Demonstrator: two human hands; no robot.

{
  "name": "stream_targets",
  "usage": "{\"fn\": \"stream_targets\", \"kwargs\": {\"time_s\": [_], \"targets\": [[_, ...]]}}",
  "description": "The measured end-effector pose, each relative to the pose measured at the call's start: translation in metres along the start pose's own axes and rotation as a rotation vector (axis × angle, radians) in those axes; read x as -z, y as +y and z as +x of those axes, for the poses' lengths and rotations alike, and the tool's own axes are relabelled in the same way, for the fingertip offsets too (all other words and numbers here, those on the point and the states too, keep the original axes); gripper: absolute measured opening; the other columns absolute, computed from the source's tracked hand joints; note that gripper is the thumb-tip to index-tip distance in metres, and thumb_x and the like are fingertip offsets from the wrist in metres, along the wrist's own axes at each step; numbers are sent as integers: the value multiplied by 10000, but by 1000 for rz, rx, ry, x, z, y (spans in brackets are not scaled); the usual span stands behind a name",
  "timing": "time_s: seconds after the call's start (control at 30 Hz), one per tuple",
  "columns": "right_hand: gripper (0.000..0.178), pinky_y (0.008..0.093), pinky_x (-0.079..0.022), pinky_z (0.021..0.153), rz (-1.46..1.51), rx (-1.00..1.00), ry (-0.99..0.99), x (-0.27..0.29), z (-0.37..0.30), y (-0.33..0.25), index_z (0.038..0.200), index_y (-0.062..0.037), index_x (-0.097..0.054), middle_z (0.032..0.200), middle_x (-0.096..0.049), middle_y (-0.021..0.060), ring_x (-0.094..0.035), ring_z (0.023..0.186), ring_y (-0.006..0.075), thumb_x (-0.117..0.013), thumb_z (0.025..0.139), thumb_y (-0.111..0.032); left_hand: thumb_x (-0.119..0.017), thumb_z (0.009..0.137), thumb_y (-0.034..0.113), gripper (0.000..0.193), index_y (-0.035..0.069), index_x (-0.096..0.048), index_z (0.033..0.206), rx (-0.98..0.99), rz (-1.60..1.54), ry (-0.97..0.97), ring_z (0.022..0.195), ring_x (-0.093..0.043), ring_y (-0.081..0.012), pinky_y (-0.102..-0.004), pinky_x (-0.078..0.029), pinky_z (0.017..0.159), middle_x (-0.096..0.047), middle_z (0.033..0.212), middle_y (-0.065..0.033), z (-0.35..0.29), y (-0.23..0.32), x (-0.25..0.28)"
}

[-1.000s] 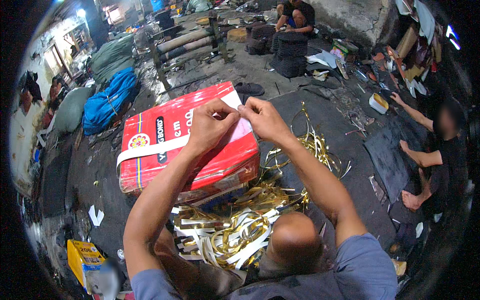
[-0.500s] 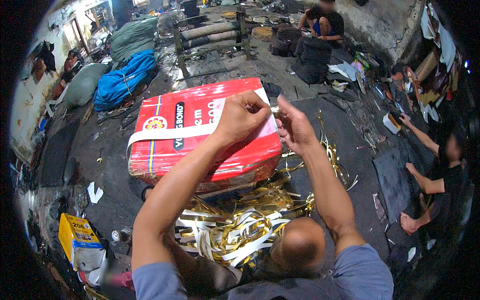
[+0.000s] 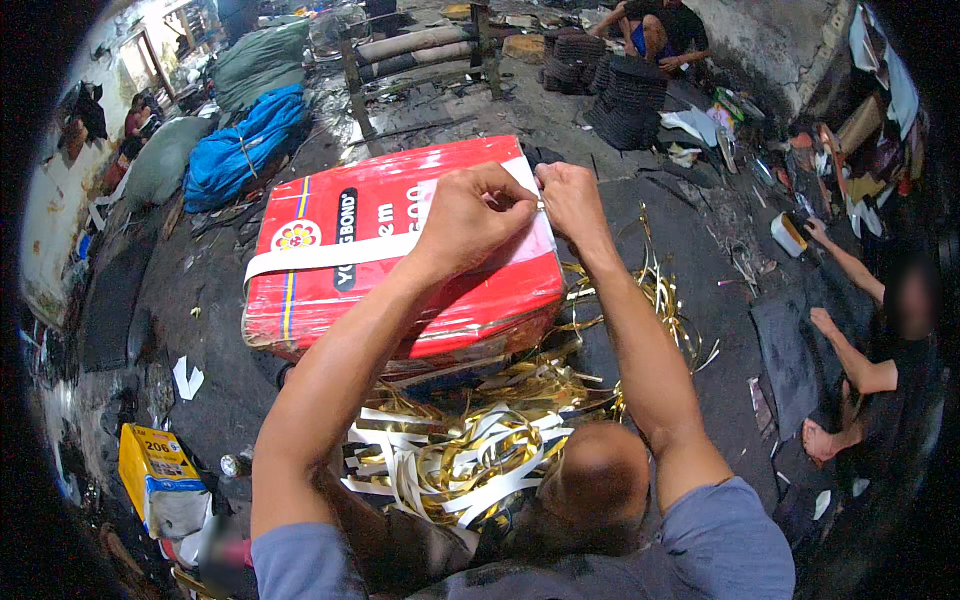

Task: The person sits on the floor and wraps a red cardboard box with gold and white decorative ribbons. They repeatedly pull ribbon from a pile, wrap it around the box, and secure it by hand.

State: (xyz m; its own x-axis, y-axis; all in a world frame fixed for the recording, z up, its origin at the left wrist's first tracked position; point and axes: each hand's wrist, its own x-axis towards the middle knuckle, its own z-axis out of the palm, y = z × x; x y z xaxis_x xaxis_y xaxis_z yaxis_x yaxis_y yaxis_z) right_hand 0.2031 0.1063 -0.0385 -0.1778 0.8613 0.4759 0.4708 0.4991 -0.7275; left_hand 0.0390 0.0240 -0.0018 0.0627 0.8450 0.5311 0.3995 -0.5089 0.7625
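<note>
A red cardboard box (image 3: 395,320) wrapped in clear film stands in front of me. A flat white strip (image 3: 330,260) crosses its top from the left edge and disappears under my left wrist. My left hand (image 3: 478,212) is closed in a pinch near the box's far right edge. My right hand (image 3: 572,203), its fingers curled shut, is close beside it at that edge. Between the fingertips shows a small, pale end of strip, mostly hidden. Below the box, a tangled heap of white and gold strips (image 3: 465,455) lies close to my body.
More gold strips (image 3: 665,300) trail on the floor at right. A yellow-and-blue carton (image 3: 160,470) stands at lower left. One person (image 3: 870,375) sits at right; another (image 3: 670,35) sits at the back beside stacked dark pieces (image 3: 625,105). A blue bundle (image 3: 245,150) lies far left.
My right hand has gone from loosely open fingers to a closed grip, turning and rising slightly beside the left. The left keeps its pinch. The box appears slightly farther left and up.
</note>
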Motion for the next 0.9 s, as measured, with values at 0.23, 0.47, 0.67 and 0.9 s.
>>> {"fn": "stream_targets", "kwargs": {"time_s": [0.23,0.47,0.67,0.9], "targets": [[349,415,-495,670,75,-107,18,-24,-20,44,889,54,-698,780,-684,153,-627,751,211,-574,1020,-245,-785,844,102,109,-4,-792,867,20,-39,-2,751,-709,-135,-302,-570,710,-760,825,-90,0,-3,-2],[303,504,-496,715,217,-168,90,-54,-47,93,877,91,-676,860,-677,313,-709,810,429,-598,965,-188,-781,851,112,105,11,-799,870,10,11,-19,740,-707,-136,-299,-569,709,-763,817,-81,1,2,-2],[323,533,-484,702,65,-252,33,-67,-79,125,837,87,-665,821,-649,321,-664,807,504,-587,989,-188,-783,852,106,94,16,-799,869,66,-4,-7,749,-706,-129,-292,-565,714,-761,821,-74,-1,-4,-2],[297,558,-498,725,78,-295,157,-109,-146,229,822,71,-686,814,-655,316,-658,824,520,-621,955,-186,-791,857,99,83,17,-797,870,57,-46,-41,755,-694,-116,-286,-564,712,-755,830,-61,6,1,-7]]}}
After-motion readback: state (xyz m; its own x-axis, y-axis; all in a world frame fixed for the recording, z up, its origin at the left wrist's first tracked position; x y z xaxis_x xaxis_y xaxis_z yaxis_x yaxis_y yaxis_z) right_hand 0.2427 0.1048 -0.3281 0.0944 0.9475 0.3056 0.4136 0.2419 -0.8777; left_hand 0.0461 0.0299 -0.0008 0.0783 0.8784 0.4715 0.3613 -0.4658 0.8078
